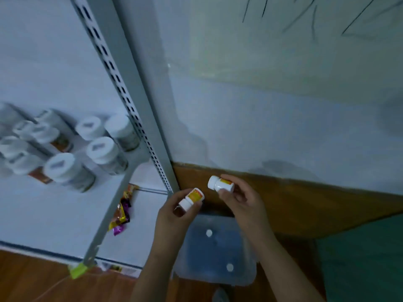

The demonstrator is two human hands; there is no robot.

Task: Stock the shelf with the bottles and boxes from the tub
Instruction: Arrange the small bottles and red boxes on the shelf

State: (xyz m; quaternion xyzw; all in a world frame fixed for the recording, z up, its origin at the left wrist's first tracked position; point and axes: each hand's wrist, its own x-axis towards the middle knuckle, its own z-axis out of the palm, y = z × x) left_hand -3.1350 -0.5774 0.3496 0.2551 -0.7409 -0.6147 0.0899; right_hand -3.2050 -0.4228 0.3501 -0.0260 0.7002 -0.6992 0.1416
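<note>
**Above the tub: one small bottle in each hand, shelf partly stocked**

Over the tub (239, 277), both hands are loaded. Left hand (174, 216) pinches a small white bottle (192, 199) with a yellow-orange label, lying tilted, cap toward the near left. Right hand (242, 201) pinches a matching bottle (221, 185), lying roughly sideways, cap pointing left. The two bottles sit near each other but apart, right beside the shelf upright (139, 118).

Progress, judged from what shows:
- Shelf (26, 203) at left already carries a cluster of larger white-capped jars (102, 151), standing upright in rows. Blurred, so labels unreadable.
- A level further down holds a few coloured snack packets (122, 212).
- Tub is translucent, on the wooden floor (32, 277) below the hands. Two small white caps (209, 233) are visible inside, so probably at least two bottles left. Can't tell whether any boxes remain.

Call it mid-task: both held bottles not yet shelved, tub not yet emptied. Shelf is to the left of both hands, so the next placement likely means moving left past the upright.
</note>
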